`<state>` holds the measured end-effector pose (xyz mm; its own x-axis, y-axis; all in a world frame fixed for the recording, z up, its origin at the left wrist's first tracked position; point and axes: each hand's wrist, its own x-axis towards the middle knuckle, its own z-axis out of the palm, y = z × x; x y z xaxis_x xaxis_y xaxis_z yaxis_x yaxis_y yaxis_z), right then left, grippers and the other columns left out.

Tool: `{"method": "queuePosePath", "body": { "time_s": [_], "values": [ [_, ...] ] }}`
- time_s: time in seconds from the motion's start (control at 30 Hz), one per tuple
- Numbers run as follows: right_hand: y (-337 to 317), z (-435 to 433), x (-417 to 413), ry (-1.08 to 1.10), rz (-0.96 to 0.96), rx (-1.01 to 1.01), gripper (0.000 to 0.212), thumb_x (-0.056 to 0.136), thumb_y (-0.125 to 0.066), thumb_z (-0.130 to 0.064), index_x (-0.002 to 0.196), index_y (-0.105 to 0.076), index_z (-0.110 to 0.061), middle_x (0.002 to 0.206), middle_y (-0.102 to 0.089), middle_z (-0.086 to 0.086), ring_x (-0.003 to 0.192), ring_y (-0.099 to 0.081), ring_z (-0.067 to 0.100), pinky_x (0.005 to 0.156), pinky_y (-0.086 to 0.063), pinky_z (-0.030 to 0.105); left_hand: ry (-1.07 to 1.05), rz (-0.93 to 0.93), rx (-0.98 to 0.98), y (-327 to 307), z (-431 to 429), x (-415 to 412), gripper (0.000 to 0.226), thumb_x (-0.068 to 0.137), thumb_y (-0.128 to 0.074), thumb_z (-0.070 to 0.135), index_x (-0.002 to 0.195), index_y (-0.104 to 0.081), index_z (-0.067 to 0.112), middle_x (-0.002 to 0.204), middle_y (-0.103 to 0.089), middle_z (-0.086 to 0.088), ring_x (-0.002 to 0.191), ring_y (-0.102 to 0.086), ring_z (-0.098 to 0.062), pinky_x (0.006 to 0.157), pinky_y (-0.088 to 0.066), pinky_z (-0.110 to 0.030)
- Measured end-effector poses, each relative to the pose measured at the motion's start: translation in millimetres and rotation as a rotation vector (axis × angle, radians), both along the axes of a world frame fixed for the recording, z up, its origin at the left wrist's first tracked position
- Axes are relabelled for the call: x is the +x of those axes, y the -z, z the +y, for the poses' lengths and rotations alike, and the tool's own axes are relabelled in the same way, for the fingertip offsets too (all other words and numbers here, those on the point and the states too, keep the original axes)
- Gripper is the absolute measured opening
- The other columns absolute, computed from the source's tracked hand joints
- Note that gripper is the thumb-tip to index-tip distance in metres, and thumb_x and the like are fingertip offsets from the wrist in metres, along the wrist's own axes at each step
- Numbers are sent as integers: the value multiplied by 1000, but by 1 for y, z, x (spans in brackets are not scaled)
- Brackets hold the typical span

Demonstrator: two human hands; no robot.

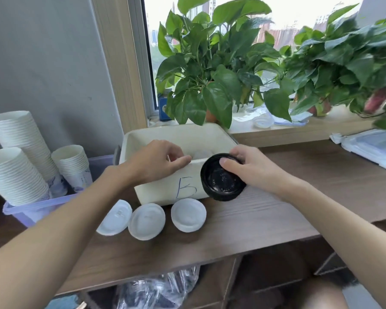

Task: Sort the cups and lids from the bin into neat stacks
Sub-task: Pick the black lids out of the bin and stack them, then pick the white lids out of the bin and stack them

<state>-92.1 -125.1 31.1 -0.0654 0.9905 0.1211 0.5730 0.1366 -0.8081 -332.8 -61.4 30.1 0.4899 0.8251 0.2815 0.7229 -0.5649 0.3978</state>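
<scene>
**Item: black lid** (221, 184). Round moulded plastic, tilted with its face toward the camera. It looks thick at the rim and may be several nested; cannot tell.

**Grip:** the right hand (252, 168) pinches it, thumb (226, 163) pressed on the upper face, fingers curled behind the far edge. The lid hangs below and inward of the thumb, against the near corner of the bin (165, 188).

**Other hand:** the left hand (158, 161) clasps the bin's near rim, just beside the lid.

**Handling, judged:** very light, thin-walled, springy rather than stiff, with a glossy and probably slippery face. Squeezing across the middle would likely buckle it, so it is best taken at the rim, thumb opposing fingers as here.

**Nearby:** three white lids (146, 220) lie singly on the table (265, 210), below and to the left of the grip. Paper cup stacks (16, 175) stand in a tub (31, 210) well to the left.
</scene>
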Motion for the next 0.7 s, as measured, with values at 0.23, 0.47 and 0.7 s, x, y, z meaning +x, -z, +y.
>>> {"method": "queuePosePath", "body": {
  "time_s": [0.23, 0.47, 0.7],
  "values": [
    [56, -3, 7, 59, -145, -229, 21, 90, -61, -38, 90, -59, -17, 90, -66, 4, 84, -63, 22, 59, -50, 29, -8, -91, 130, 7, -22, -1, 12, 94, -62, 32, 95, -71, 23, 92, -66, 6, 86, -59, -14, 80, -53, -40],
    [71, 6, 7, 75, -259, -289, 28, 94, -56, -32, 88, -62, -6, 85, -66, 11, 81, -60, 26, 64, -42, 31, -51, -170, 399, 23, -59, -28, 24, 89, -55, 30, 97, -72, 16, 101, -63, 2, 101, -53, -18, 91, -38, -32],
    [59, 2, -21, 100, -571, 36, 27, 92, -50, -35, 104, -61, -14, 100, -65, 2, 100, -55, 25, 89, -35, 39, -108, -116, 88, 68, -82, -57, 28, 84, -52, 48, 87, -68, 25, 91, -61, 13, 80, -58, -7, 72, -51, -36]
  ]
}}
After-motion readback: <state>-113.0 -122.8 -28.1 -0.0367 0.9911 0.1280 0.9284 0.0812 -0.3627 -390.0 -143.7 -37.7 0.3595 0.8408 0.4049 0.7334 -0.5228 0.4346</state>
